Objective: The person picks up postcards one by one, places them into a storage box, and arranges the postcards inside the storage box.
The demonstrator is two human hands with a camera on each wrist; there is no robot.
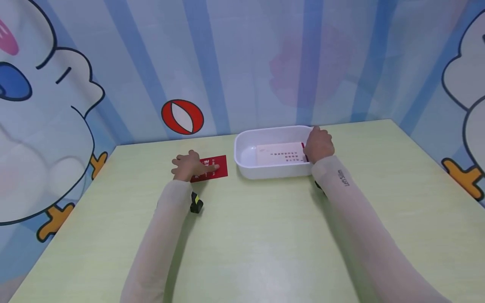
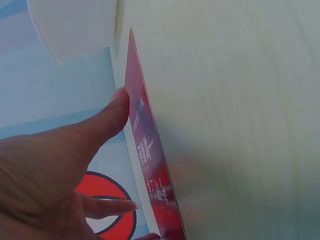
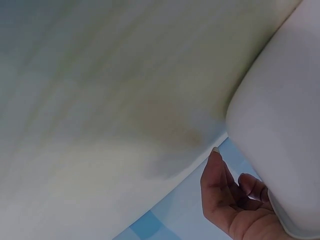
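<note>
My left hand presses flat, fingers relaxed, on a thin glossy red card; my right hand grasps the smooth white rounded plastic tub's rim.

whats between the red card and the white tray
Nothing: the head view shows only a bare strip of green table between the red card under the left hand and the white tray that the right hand holds.

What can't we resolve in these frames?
- Head view: print on the red card too small; left hand covers part.
- Head view: right hand hides the tray corner; its grip unclear.
- Head view: text on the white sheet unreadable.
</note>
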